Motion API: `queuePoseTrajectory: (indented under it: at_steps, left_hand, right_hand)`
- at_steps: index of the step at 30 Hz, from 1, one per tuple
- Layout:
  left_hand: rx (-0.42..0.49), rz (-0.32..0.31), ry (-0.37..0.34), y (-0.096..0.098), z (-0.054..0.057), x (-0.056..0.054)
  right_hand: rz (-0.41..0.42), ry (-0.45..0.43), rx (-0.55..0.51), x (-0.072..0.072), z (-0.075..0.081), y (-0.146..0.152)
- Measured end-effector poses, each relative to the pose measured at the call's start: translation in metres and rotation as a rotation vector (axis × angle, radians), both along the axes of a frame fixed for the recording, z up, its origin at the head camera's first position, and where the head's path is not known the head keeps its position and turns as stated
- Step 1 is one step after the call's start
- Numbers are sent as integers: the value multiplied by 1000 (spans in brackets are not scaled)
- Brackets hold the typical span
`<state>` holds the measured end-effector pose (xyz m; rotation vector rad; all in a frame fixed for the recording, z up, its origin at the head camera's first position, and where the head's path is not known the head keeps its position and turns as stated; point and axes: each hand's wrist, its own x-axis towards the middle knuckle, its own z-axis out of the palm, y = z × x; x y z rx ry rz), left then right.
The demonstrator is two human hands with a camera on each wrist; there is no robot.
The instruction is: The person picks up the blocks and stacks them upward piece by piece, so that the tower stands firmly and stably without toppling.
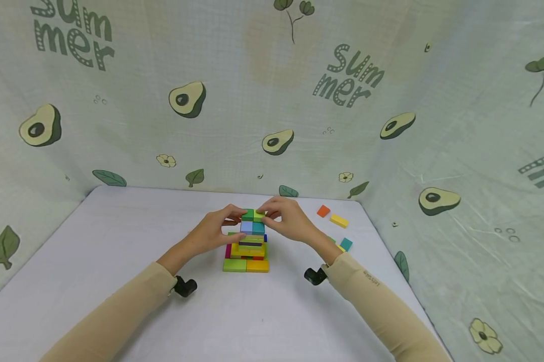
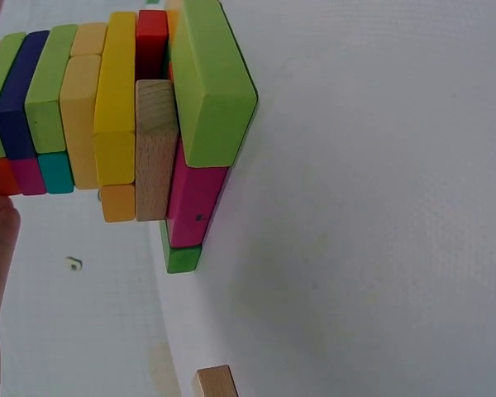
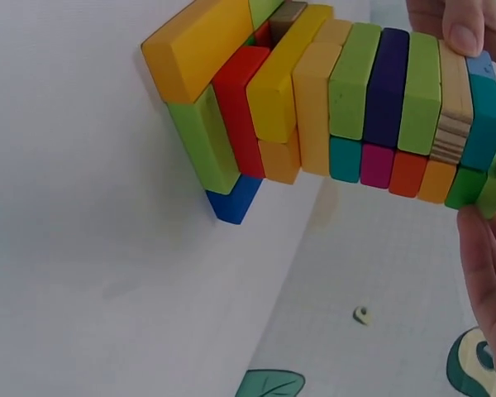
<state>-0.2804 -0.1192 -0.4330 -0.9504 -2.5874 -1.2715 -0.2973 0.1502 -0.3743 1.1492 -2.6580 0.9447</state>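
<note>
A tower of coloured blocks (image 1: 251,251) stands on the white table, wider at its base and narrow above. Its front shows yellow, light green, dark purple, light blue and teal blocks. My left hand (image 1: 210,229) holds the upper tower from the left, thumb at the front and fingers reaching behind. At the very top, its index finger is by a green block (image 1: 247,215). With thumb and fingers, my right hand (image 1: 287,218) pinches a light green block (image 3: 493,184) at the top right, beside the green one. The left wrist view cuts off the tower's top.
To the right lie loose blocks: an orange-red one (image 1: 323,211), a yellow one (image 1: 338,220), a teal one (image 1: 346,244) and others partly behind my right forearm. A plain wooden block (image 2: 217,382) lies left of the tower. Printed cloth (image 1: 235,125) hangs behind the table.
</note>
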Motion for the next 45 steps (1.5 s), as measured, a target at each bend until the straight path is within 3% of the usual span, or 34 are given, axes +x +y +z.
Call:
queuePoseTrajectory:
  at_steps: [6,12,18,26,33,45]
  left_hand:
    - [4,-10,3,1,2,1]
    - [-15,10,3,1,4,1]
    - [-26,20,5,0,2,0]
    - [-15,14,16,0,0,-1]
    - [-15,13,13,0,1,0]
    - [-21,17,8,-1,0,1]
  right_hand:
    - [-37,40,15,3,2,19]
    - [-111,1,85,2,0,67]
    - [-162,-34,203,-2,-26,125]
    - [-313,-102,294,-10,-64,179]
    - [-365,-138,327,-15,-78,194]
    - [-338,-114,301,-18,-89,185]
